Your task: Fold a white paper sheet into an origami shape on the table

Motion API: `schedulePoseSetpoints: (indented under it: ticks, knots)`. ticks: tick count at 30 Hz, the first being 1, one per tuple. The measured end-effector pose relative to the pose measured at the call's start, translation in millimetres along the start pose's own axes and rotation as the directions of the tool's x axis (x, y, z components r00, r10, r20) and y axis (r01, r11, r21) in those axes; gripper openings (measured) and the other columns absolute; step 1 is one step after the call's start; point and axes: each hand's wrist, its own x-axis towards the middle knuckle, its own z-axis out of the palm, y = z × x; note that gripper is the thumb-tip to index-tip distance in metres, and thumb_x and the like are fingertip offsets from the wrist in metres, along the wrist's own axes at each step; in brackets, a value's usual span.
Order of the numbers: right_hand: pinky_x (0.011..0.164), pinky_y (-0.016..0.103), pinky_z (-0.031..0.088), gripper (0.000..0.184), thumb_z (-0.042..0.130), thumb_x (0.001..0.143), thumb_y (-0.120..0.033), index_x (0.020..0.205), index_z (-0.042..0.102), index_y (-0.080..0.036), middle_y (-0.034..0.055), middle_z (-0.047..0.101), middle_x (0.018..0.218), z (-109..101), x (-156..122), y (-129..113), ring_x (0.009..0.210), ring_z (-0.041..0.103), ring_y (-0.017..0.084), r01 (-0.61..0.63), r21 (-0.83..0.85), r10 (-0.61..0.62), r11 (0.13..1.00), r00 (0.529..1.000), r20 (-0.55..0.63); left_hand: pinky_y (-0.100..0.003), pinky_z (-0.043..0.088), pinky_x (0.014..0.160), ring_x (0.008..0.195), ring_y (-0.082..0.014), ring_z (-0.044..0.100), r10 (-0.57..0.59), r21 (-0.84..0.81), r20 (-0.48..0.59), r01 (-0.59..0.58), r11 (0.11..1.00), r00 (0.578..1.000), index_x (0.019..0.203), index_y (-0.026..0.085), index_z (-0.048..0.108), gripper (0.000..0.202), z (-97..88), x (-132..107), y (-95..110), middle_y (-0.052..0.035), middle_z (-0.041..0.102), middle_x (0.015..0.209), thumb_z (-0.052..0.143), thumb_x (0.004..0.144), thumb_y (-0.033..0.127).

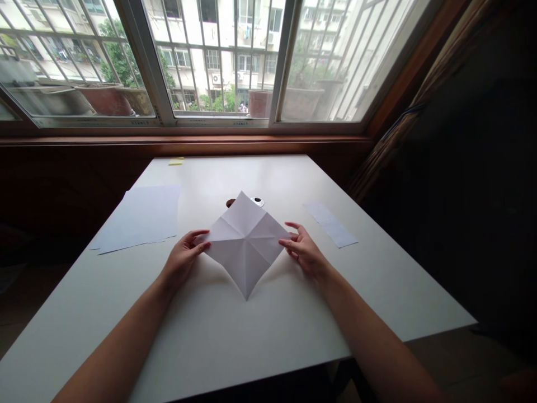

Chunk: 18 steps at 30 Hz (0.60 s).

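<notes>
A square sheet of white paper point(247, 246) is held up over the table, turned so that one corner points toward me. Creases cross it and meet near its middle. My left hand point(184, 254) pinches the left corner between thumb and fingers. At the opposite corner, my right hand point(304, 249) grips the paper with its thumb in front and its other fingers partly spread behind. Behind the far corner of the paper, a small brown round thing point(230, 203) and a white ring-shaped thing with a dark centre point(258, 201) are partly hidden.
Several white sheets point(146, 215) lie stacked on the left of the white table point(201, 347). A narrow paper strip point(331, 224) is on the right. Small yellow strips point(176, 161) lie near the far edge, below a barred window point(222, 61). A curtain point(394, 134) hangs at right.
</notes>
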Motion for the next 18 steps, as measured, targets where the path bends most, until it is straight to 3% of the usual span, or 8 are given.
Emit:
schedulePoseSetpoints:
  ticks: [4, 8, 15, 18]
  knots:
    - [0.044, 0.019, 0.021, 0.086, 0.083, 0.066, -0.034, 0.140, 0.040, -0.031, -0.0106, 0.046, 0.066, -3.1, -0.5, -3.1, 0.047, 0.034, 0.005, 0.069, -0.045, -0.067, 0.997, 0.997, 0.027, -0.029, 0.052, 0.067, 0.077, -0.0200, 0.065, -0.015, 0.074, -0.019, 0.016, 0.997, 1.000, 0.110, 0.018, 0.070, 0.050, -4.4, 2.1, -2.5, -0.0066, 0.071, 0.087, 0.085, 0.067, 0.040]
    - [0.045, 0.021, 0.020, 0.088, 0.083, 0.066, -0.037, 0.143, 0.040, -0.027, -0.0105, 0.045, 0.064, -7.2, 2.1, -0.6, 0.047, 0.030, 0.006, 0.095, -0.075, -0.093, 0.993, 0.995, 0.030, -0.028, 0.049, 0.071, 0.080, -0.0194, 0.064, -0.025, 0.152, -0.022, 0.028, 0.988, 0.999, 0.109, 0.017, 0.069, 0.048, -6.8, 2.5, -0.7, -0.0067, 0.071, 0.093, 0.082, 0.070, 0.042]
    - [0.061, 0.025, 0.038, 0.067, 0.080, 0.069, -0.044, 0.128, 0.058, -0.024, -0.0051, 0.054, 0.071, -14.5, 5.1, 2.0, 0.065, 0.049, 0.012, 0.145, -0.271, -0.130, 0.952, 0.989, 0.072, -0.029, 0.046, 0.074, 0.084, -0.0203, 0.062, -0.017, 0.368, 0.028, 0.005, 0.930, 0.999, 0.110, 0.021, 0.069, 0.046, -10.3, 0.3, 7.7, -0.0041, 0.069, 0.091, 0.077, 0.075, 0.049]
    - [0.063, 0.026, 0.039, 0.067, 0.079, 0.070, -0.046, 0.130, 0.058, -0.025, -0.0036, 0.058, 0.076, -18.4, 6.3, 2.3, 0.064, 0.049, 0.013, 0.160, -0.399, -0.135, 0.903, 0.987, 0.089, -0.031, 0.047, 0.077, 0.084, -0.0208, 0.062, -0.010, 0.497, 0.074, -0.028, 0.867, 0.997, 0.113, 0.024, 0.069, 0.047, -13.2, 0.0, 11.0, -0.0042, 0.067, 0.095, 0.074, 0.077, 0.054]
